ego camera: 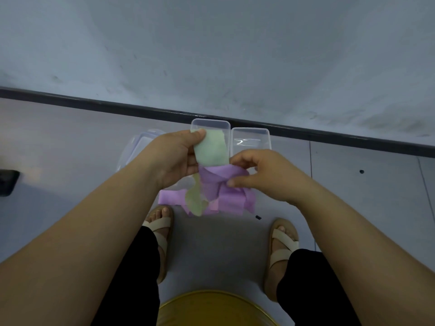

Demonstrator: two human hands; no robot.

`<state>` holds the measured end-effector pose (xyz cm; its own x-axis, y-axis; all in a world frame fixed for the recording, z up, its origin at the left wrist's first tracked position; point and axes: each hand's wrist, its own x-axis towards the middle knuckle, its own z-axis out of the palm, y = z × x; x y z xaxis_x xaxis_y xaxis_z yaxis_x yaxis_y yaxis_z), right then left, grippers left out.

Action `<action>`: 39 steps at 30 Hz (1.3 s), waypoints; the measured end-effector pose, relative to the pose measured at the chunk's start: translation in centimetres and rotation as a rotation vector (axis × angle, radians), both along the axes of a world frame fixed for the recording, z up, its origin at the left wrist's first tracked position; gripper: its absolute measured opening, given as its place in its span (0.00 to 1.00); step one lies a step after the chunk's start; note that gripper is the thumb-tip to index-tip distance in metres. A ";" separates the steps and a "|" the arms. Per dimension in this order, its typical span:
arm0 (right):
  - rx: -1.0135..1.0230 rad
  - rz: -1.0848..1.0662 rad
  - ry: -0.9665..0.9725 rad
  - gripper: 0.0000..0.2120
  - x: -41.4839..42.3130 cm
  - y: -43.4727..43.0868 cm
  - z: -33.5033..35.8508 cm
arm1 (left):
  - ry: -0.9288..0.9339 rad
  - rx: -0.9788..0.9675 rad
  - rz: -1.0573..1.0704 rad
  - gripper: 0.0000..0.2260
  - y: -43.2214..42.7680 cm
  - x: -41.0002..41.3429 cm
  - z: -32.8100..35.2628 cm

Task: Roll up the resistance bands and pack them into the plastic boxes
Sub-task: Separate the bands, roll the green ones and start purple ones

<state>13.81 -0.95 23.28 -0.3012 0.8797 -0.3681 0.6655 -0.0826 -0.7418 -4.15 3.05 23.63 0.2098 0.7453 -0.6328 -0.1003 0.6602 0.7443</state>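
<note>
My left hand (175, 157) pinches the top of a pale green resistance band (210, 149), thumb on its upper corner; the band's lower end hangs down to the floor. My right hand (261, 172) grips a purple band (223, 177) that is tangled around the green one, with its loose loops lying on the floor below. A bit of pink band (213, 205) shows under the purple pile. Behind the hands two clear plastic boxes stand side by side on the floor: one (211, 124) partly hidden by the green band, the other (250, 140) to its right.
A clear plastic lid or box (138, 147) lies left of my left hand. A dark skirting strip (94, 102) runs along the wall behind the boxes. My sandalled feet (160, 229) flank the pile. A yellow stool edge (211, 307) is below, a black object (8, 182) at far left.
</note>
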 end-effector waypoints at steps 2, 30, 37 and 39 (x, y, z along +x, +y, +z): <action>0.096 -0.071 -0.035 0.04 -0.1 0.2 -0.2 | 0.062 -0.001 0.089 0.07 0.2 -0.3 0.0; 0.287 -0.368 0.243 0.06 -0.7 0.4 1.8 | 0.071 0.047 0.489 0.11 0.4 -0.2 0.2; 0.043 -0.352 0.396 0.10 -0.9 0.3 2.2 | -0.024 0.052 0.462 0.09 0.3 0.4 0.5; 0.000 -0.338 0.434 0.10 -0.9 0.3 2.4 | -0.102 0.048 0.369 0.09 0.2 0.5 0.5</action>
<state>12.86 -0.65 25.67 -0.1255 0.9538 -0.2731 0.2352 -0.2388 -0.9422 -3.67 3.25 24.15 -0.0178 0.8110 -0.5848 -0.3998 0.5303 0.7476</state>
